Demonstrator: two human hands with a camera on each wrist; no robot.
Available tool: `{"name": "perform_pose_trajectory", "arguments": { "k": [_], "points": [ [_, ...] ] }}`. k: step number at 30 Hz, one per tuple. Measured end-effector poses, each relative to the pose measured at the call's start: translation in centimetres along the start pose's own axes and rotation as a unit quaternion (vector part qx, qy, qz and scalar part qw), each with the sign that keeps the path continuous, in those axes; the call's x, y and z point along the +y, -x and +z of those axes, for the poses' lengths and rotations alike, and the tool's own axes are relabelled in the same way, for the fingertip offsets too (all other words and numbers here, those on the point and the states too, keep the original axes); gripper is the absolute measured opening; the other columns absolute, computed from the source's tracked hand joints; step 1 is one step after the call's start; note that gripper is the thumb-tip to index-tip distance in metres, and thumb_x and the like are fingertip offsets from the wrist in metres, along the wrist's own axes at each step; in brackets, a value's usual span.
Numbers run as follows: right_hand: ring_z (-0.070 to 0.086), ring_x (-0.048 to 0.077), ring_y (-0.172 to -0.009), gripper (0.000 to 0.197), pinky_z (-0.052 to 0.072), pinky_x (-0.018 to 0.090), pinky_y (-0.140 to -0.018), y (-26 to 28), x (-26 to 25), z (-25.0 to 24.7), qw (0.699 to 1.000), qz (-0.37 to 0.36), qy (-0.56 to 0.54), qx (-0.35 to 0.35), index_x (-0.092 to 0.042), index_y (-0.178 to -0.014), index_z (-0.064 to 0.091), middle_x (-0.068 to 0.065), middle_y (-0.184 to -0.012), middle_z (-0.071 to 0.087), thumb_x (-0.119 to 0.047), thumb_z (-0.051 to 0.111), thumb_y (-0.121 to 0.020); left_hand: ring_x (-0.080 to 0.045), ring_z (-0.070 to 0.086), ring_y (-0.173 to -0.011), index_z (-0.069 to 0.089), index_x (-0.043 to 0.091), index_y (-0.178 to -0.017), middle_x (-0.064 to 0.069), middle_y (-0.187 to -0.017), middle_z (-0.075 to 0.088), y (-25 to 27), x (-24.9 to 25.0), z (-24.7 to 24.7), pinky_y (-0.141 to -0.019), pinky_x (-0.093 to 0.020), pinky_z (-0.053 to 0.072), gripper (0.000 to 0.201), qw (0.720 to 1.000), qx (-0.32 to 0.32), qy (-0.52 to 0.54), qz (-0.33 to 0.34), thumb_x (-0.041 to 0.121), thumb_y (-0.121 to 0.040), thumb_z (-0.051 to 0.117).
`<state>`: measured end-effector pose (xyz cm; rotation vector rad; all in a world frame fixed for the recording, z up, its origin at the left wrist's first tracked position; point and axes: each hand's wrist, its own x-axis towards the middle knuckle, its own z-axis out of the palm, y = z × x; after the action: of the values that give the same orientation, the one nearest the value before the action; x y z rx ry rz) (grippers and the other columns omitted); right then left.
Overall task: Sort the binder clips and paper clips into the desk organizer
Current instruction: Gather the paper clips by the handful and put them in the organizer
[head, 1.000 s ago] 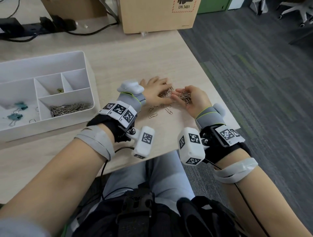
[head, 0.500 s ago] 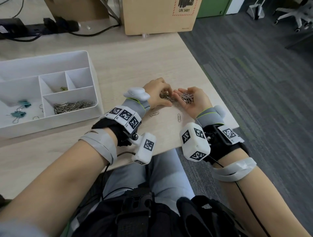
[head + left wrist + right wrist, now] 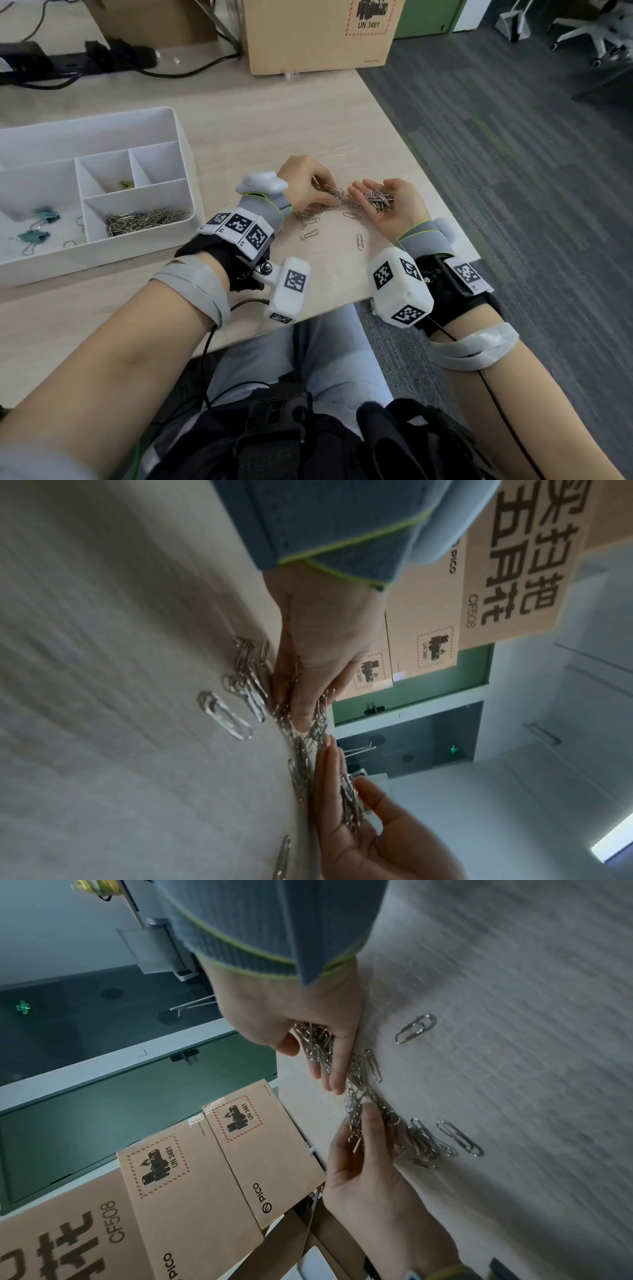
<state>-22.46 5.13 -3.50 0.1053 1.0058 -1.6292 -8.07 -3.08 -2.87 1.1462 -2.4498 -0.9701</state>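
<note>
Both hands work at the near right corner of the desk (image 3: 239,113). Palm up, the right hand (image 3: 394,209) lies with its back on the wood, fingers straight and close together, pointing left toward the other hand; a heap of paper clips (image 3: 378,198) sits loose in the palm, most of them lying roughly along the fingers. From the right wrist view the same hand (image 3: 301,1020) shows the thumb bent over the edge of that heap (image 3: 316,1045), without closing on it.

Palm down, the left hand (image 3: 305,181) has its fingers curled and pinches a bunch of clips (image 3: 329,192) taken from the pile on the desk (image 3: 310,216), just beside the right fingertips. In the left wrist view the left hand (image 3: 322,647) has its thumb pressing clips against the fingers, and the pinched clips hang in a tangle with no common direction.

Several single clips lie flat on the wood near the hands: one (image 3: 310,234) with its long axis slanting up to the right, another (image 3: 359,242) running nearly toward the desk's near edge.

Well to the left stands the white organizer (image 3: 181,137). Its long front compartment holds a layer of paper clips (image 3: 144,219), mostly lengthwise, left to right. The large left compartment holds two teal binder clips (image 3: 34,236) with their wire handles pointing toward the near edge. A small greenish thing (image 3: 125,185) lies in a small rear compartment; what it is cannot be told.

A cardboard box (image 3: 318,34) stands at the far edge of the desk.
</note>
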Motion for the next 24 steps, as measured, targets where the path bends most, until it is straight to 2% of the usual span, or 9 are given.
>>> {"name": "perform_pose_trajectory", "arguments": {
  "k": [3, 6, 8, 10, 13, 17, 19, 22, 24],
  "points": [
    [0.058, 0.039, -0.096, 0.021, 0.059, 0.043, -0.066, 0.1, 0.0, 0.4, 1.0, -0.003, -0.017, -0.01, 0.007, -0.096, 0.05, 0.027, -0.113, 0.053, -0.006, 0.033, -0.097, 0.002, 0.055, -0.051, 0.073, 0.009, -0.084, 0.001, -0.065, 0.062, 0.0, -0.3, -0.4, -0.047, -0.005, 0.039, 0.023, 0.997, 0.016, 0.072, -0.033, 0.018, -0.065, 0.082],
    [0.06, 0.034, -0.094, 0.028, 0.058, 0.036, -0.064, 0.1, 0.1, 1.0, 1.0, 0.012, -0.019, -0.013, 0.007, -0.088, 0.053, 0.023, -0.111, 0.053, -0.011, 0.033, -0.098, 0.009, 0.051, -0.045, 0.073, 0.01, -0.085, 0.008, -0.063, 0.061, -0.3, 0.1, -1.0, -0.049, -0.003, 0.038, 0.023, 0.993, 0.035, 0.111, -0.031, 0.015, -0.065, 0.082],
    [0.059, 0.031, -0.088, 0.027, 0.058, 0.034, -0.061, 0.0, 0.2, 1.3, 1.0, 0.021, -0.015, -0.012, 0.006, -0.092, 0.053, 0.021, -0.108, 0.054, -0.013, 0.035, -0.098, 0.005, 0.054, -0.053, 0.074, 0.01, -0.085, 0.005, -0.065, 0.064, -0.5, 0.6, -1.5, -0.057, -0.007, 0.042, 0.025, 0.993, 0.022, 0.119, -0.006, 0.019, -0.064, 0.082],
    [0.058, 0.029, -0.082, 0.023, 0.058, 0.032, -0.057, -0.2, 0.4, 1.6, 0.999, 0.036, -0.004, -0.011, 0.003, -0.094, 0.051, 0.018, -0.101, 0.055, -0.014, 0.036, -0.097, -0.006, 0.057, -0.062, 0.074, 0.011, -0.085, -0.005, -0.07, 0.067, -0.7, 1.6, -1.7, -0.063, -0.017, 0.045, 0.024, 0.991, 0.003, 0.13, 0.012, 0.02, -0.064, 0.082],
    [0.059, 0.027, -0.08, 0.026, 0.058, 0.032, -0.056, 0.0, 0.5, 2.0, 0.997, 0.063, 0.015, -0.038, 0.001, -0.094, 0.055, 0.018, -0.089, 0.062, -0.013, 0.034, -0.097, -0.014, 0.057, -0.068, 0.074, 0.014, -0.085, -0.012, -0.077, 0.068, -1.1, 3.1, -1.3, -0.067, -0.026, 0.046, 0.022, 0.994, -0.006, 0.106, 0.029, 0.018, -0.065, 0.081],
    [0.059, 0.023, -0.075, 0.035, 0.057, 0.032, -0.052, 0.6, 0.3, 2.4, 0.995, 0.076, 0.024, -0.06, -0.002, -0.078, 0.059, 0.012, -0.058, 0.068, -0.006, 0.029, -0.095, -0.013, 0.057, -0.071, 0.074, 0.013, -0.082, -0.012, -0.081, 0.07, -1.7, 4.2, -0.5, -0.063, -0.016, 0.041, 0.02, 0.997, -0.023, 0.062, 0.045, 0.018, -0.064, 0.081],
    [0.058, 0.021, -0.077, 0.033, 0.057, 0.029, -0.052, 0.6, 0.4, 2.3, 0.994, 0.079, 0.029, -0.064, -0.003, -0.079, 0.058, 0.011, -0.061, 0.068, -0.003, 0.029, -0.095, -0.013, 0.057, -0.071, 0.074, 0.014, -0.081, -0.011, -0.081, 0.071, -1.9, 4.4, -0.3, -0.061, -0.013, 0.04, 0.018, 0.997, -0.03, 0.041, 0.052, 0.017, -0.064, 0.08],
    [0.057, 0.018, -0.076, 0.031, 0.055, 0.025, -0.056, 0.6, 0.4, 2.1, 0.993, 0.064, 0.066, -0.072, -0.006, -0.08, 0.057, 0.008, -0.074, 0.065, -0.001, 0.03, -0.096, -0.019, 0.062, -0.074, 0.073, 0.01, -0.083, -0.011, -0.083, 0.072, -1.9, 4.7, -0.1, -0.069, -0.023, 0.048, 0.022, 0.997, -0.031, 0.03, 0.068, 0.014, -0.063, 0.081],
    [0.06, 0.016, -0.066, 0.028, 0.054, 0.024, -0.056, 0.8, 0.3, 2.1, 0.993, 0.067, 0.052, -0.085, -0.006, -0.081, 0.056, 0.007, -0.068, 0.064, -0.001, 0.033, -0.097, -0.021, 0.066, -0.078, 0.073, 0.009, -0.085, -0.01, -0.084, 0.072, -1.9, 4.8, -0.2, -0.071, -0.024, 0.049, 0.024, 0.996, -0.033, 0.029, 0.077, 0.011, -0.063, 0.08]
  ]
}}
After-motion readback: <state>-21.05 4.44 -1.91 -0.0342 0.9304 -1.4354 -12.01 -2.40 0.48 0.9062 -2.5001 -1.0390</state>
